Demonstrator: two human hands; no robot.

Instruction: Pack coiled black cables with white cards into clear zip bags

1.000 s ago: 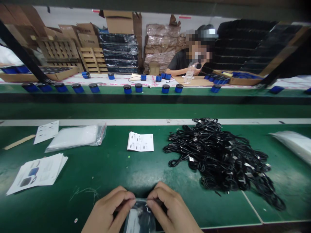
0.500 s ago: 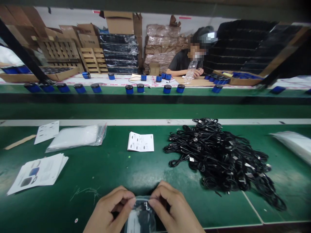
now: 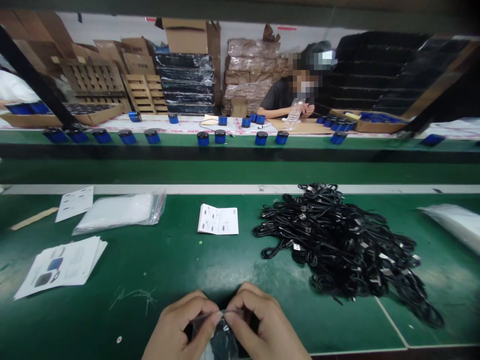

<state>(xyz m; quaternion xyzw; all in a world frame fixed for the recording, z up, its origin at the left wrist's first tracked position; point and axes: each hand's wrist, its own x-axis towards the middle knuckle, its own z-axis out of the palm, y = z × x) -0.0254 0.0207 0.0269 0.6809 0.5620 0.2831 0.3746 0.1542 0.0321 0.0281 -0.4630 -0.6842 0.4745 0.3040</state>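
At the bottom middle, my left hand (image 3: 189, 325) and my right hand (image 3: 258, 320) pinch the top edge of a small clear plastic bag (image 3: 221, 345), their thumbs and fingertips nearly meeting. Something black, perhaps a cable, and something pale show inside the bag; its lower part runs out of view. To the right of my hands lies a large heap of coiled black USB cables (image 3: 337, 240). A small folded leaflet (image 3: 218, 220) rests on the green table (image 3: 168, 265) beyond my hands.
Printed leaflets (image 3: 62, 267) are stacked at left, near a bag of white plastic pouches (image 3: 118, 212). Another white package (image 3: 453, 222) lies far right. Across, blue round devices (image 3: 203, 139) line a ledge, and a co-worker (image 3: 285, 97) sits behind, hands at a clear bottle (image 3: 295, 111).
My hands have drawn closer together along the bag's top edge, my left hand shifting right. The co-worker's bottle is tilted more. The view has shifted slightly.
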